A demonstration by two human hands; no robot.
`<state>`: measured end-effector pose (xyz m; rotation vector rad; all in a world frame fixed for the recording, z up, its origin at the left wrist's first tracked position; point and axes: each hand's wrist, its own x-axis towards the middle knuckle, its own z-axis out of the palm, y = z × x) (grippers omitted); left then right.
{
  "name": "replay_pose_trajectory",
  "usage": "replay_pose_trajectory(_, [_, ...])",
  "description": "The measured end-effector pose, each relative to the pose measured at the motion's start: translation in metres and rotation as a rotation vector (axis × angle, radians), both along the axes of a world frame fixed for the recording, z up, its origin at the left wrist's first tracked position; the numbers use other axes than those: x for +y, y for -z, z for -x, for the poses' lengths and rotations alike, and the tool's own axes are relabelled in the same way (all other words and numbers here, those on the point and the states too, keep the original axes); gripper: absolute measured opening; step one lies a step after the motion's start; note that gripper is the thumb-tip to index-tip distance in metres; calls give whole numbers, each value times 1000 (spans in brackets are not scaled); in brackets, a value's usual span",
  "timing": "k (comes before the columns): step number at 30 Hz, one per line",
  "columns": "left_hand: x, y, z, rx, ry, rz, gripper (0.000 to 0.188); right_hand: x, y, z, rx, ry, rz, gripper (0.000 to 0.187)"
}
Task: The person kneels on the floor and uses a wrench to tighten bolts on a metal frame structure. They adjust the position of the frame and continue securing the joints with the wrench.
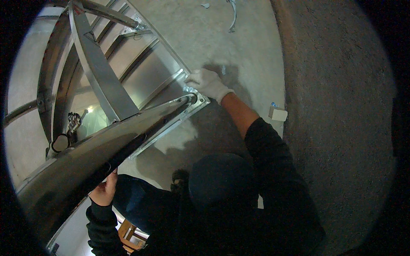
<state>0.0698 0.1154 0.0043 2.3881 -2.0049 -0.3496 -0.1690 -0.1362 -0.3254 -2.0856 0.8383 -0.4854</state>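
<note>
A large steel frame lies tilted on the left, with a ribbed metal panel (156, 64) and a thick, shiny metal tube (115, 147) running from the lower left to a bracket at the panel's corner. My right hand (207, 84), in a white work glove, is at that corner with its fingers curled over the edge. Crumpled shiny film (189, 89) shows right under the fingers, pinched between them as far as I can see. Below the tube, my bare left hand (104, 190) grips its underside; most of its fingers are hidden behind the metal.
A flat crossbar (96, 68) joins the tube, and a round clamp-like fitting (61, 143) sits at the left. On the concrete floor are a twisted strip (233, 17) and a small white box (278, 113). A wooden stool-like piece (130, 234) stands behind my left arm.
</note>
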Motion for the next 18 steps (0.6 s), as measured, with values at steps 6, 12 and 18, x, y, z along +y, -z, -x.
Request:
replay_pose_trajectory(6, [-8,-7,9,-14,-1,-58,23,-2,9,-12,152,-33,401,11])
replay_pose_trajectory(12, [-9,4,10,-95,73,141,18,1,7,-29,382,-163,433,10])
replay_pose_trajectory(18, [-27,6,20,-96,185,260,19,-8,7,-26,358,-243,345,18])
